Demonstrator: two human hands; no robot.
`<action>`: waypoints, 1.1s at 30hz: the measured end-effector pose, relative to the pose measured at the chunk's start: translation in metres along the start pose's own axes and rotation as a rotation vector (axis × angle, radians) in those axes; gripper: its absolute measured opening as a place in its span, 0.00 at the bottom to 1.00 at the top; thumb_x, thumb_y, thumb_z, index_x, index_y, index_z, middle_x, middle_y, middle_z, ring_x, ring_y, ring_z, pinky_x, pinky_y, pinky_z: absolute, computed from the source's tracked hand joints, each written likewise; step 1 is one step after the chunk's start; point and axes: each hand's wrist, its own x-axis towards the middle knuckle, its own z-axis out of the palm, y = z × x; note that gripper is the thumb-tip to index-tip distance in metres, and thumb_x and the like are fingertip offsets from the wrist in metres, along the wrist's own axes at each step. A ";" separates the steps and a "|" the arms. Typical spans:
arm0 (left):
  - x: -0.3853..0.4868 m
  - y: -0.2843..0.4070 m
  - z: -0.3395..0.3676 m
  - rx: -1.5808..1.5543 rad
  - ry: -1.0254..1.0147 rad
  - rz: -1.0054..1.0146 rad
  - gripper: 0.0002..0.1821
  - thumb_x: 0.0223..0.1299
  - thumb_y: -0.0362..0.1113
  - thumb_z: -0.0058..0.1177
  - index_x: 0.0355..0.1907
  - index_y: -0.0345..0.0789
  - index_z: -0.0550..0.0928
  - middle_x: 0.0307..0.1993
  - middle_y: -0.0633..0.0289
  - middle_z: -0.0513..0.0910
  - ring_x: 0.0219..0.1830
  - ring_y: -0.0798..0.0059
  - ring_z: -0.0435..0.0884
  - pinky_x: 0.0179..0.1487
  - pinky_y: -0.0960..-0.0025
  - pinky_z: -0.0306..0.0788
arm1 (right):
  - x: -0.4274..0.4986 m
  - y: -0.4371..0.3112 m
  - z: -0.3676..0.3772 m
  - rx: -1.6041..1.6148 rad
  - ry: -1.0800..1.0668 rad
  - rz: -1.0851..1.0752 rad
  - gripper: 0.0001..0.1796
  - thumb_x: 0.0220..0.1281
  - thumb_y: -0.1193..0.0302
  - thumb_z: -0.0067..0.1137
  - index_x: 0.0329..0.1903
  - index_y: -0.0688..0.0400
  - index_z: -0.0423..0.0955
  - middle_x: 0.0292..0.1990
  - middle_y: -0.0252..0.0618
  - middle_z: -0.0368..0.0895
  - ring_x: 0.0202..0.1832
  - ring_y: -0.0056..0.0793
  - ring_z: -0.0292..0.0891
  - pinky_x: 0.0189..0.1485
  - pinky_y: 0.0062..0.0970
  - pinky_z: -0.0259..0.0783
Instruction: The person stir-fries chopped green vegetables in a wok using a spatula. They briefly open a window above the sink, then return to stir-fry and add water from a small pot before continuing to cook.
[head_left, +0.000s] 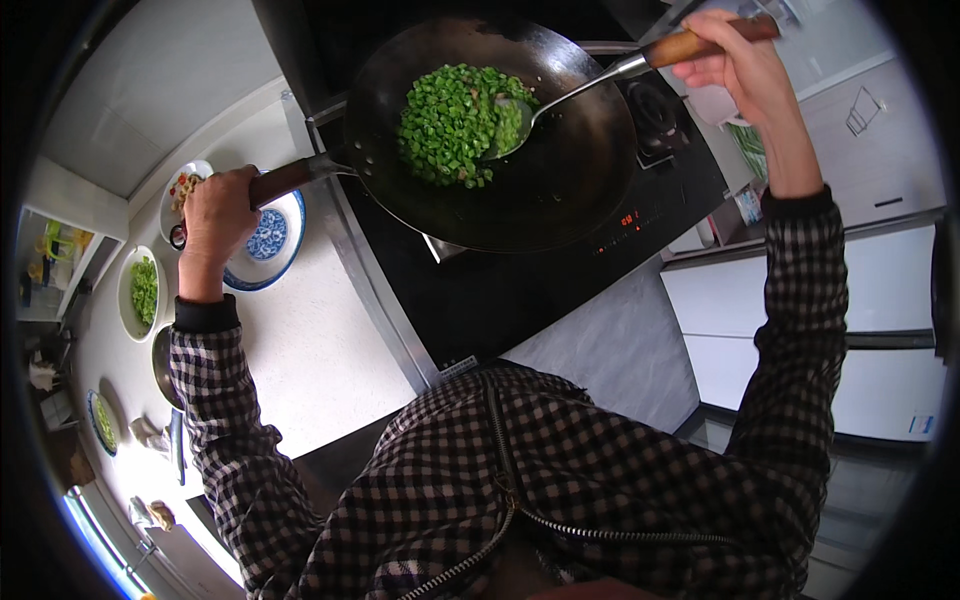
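Note:
A dark metal wok (555, 202) sits on the black glass cooktop (465, 307). Chopped green vegetables (450, 120), perhaps green beans, lie heaped in its left half. My left hand (220, 214) is closed round the wok's wooden handle (281, 184), over the counter at the left. At the upper right, my right hand (739, 71) holds the wooden grip of a metal cooking spoon or ladle (562, 95). The spoon's bowl rests in the wok at the right side of the greens, and some of them show through or in it.
Left of the cooktop, the white counter (322, 367) bears a blue-and-white plate (294, 232), a dish of mixed chopped ingredients (180, 196), a bowl of chopped greens (144, 292) and a small oval dish (103, 422). A second burner (652, 112) lies right of the wok.

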 end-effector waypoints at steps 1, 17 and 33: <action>0.001 -0.001 0.000 0.004 -0.025 -0.019 0.18 0.42 0.30 0.58 0.41 0.42 0.80 0.31 0.56 0.82 0.37 0.56 0.81 0.41 0.58 0.74 | -0.003 0.005 -0.001 0.103 0.015 -0.014 0.10 0.58 0.72 0.55 0.35 0.68 0.71 0.25 0.48 0.80 0.22 0.31 0.80 0.21 0.21 0.77; 0.003 0.000 0.002 0.004 0.022 0.026 0.16 0.44 0.28 0.52 0.39 0.41 0.81 0.30 0.54 0.82 0.35 0.56 0.82 0.40 0.58 0.75 | -0.008 0.030 -0.033 -0.094 -0.254 -0.417 0.10 0.66 0.71 0.47 0.42 0.64 0.73 0.41 0.49 0.79 0.37 0.33 0.80 0.43 0.26 0.76; 0.006 0.002 -0.004 -0.004 -0.073 -0.112 0.27 0.41 0.33 0.63 0.50 0.46 0.77 0.42 0.57 0.81 0.46 0.57 0.78 0.53 0.56 0.69 | -0.129 0.127 0.025 0.399 0.369 0.186 0.13 0.65 0.66 0.51 0.45 0.64 0.69 0.35 0.48 0.79 0.30 0.35 0.82 0.31 0.25 0.78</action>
